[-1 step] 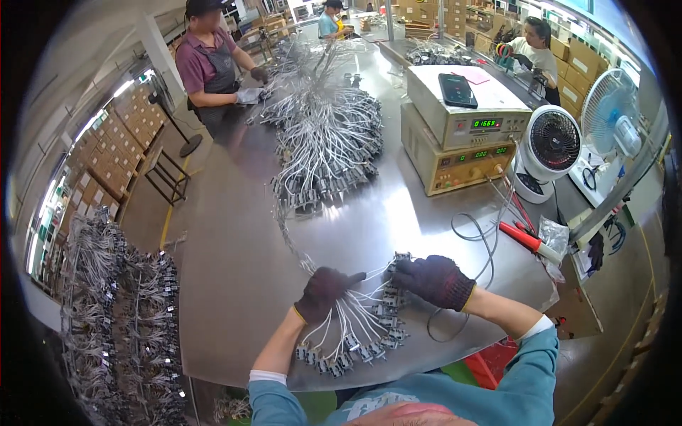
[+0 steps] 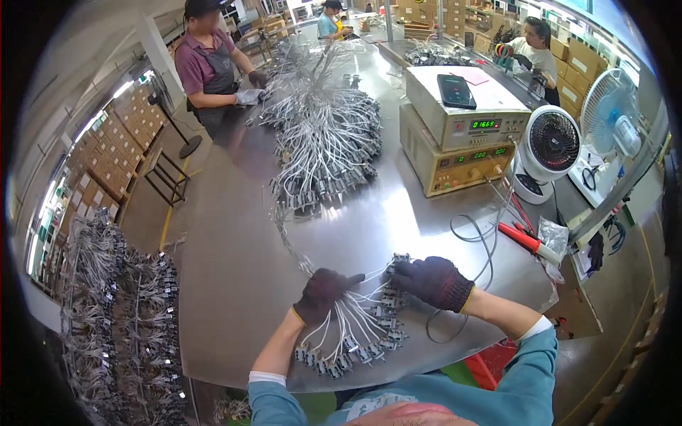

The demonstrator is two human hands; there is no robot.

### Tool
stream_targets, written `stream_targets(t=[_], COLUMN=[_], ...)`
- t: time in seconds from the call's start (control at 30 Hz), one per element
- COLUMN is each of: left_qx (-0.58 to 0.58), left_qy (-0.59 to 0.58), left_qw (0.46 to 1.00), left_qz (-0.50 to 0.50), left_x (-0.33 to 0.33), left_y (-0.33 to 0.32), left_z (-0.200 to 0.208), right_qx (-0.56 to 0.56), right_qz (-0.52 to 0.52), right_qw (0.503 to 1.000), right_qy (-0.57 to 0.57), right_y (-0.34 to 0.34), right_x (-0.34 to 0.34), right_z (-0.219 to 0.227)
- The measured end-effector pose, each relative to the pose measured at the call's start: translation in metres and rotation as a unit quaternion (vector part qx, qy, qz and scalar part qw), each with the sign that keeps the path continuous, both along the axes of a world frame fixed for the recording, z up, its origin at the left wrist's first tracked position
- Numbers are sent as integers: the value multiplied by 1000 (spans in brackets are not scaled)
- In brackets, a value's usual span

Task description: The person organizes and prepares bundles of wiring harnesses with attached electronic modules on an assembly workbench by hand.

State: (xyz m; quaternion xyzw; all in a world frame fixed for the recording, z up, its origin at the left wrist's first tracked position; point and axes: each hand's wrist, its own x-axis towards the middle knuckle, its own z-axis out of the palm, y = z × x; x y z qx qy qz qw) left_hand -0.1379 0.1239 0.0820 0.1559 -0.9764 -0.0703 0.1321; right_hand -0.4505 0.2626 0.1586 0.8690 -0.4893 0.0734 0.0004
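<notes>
My left hand (image 2: 323, 293), in a dark knitted glove, is closed round a bundle of white wires (image 2: 348, 312). The wires fan out toward several small grey block-shaped parts (image 2: 337, 364) lying in a curve on the metal table (image 2: 234, 305). My right hand (image 2: 433, 280), gloved alike, is closed on one of these parts (image 2: 402, 259) at the far end of the curve; its fingers hide most of it. A twisted strand of wires (image 2: 290, 243) runs from behind my left hand toward the big heap of similar wired parts (image 2: 323, 149) farther up the table.
Two stacked bench meters (image 2: 462, 142) with a phone (image 2: 456, 91) on top stand to the right. Beside them are a white fan (image 2: 553, 142), a red-handled probe (image 2: 518, 236) and a grey cable (image 2: 490, 248). A co-worker (image 2: 213, 78) stands at the far left; more wired parts (image 2: 121, 312) hang below left.
</notes>
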Motion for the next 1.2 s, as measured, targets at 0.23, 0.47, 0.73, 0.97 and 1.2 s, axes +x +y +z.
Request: stream_targets(t=[0.23,0.47,0.73,0.97,1.2], left_qx=[1,-7,7,-25,61], left_qy=[-53,-31,-39,-54,79], left_qw=[998,999,999,998,995], left_qz=[21,33,31,26,17], left_x=[-6,-16,-19,-7,20], left_y=[0,3,-1,-1,-15], left_z=[-3,7,11,1,-51], right_qx=[-1,30,-7,27,-18], right_qz=[12,7,28,11,48], right_qw=[1000,999,999,999,998], right_qy=[-18,-33,-46,-24,-44], right_y=[-7,-8,-16,-15,-32], right_x=[-10,-17,-28,-13,-17], right_z=[5,13,-2,2,-52])
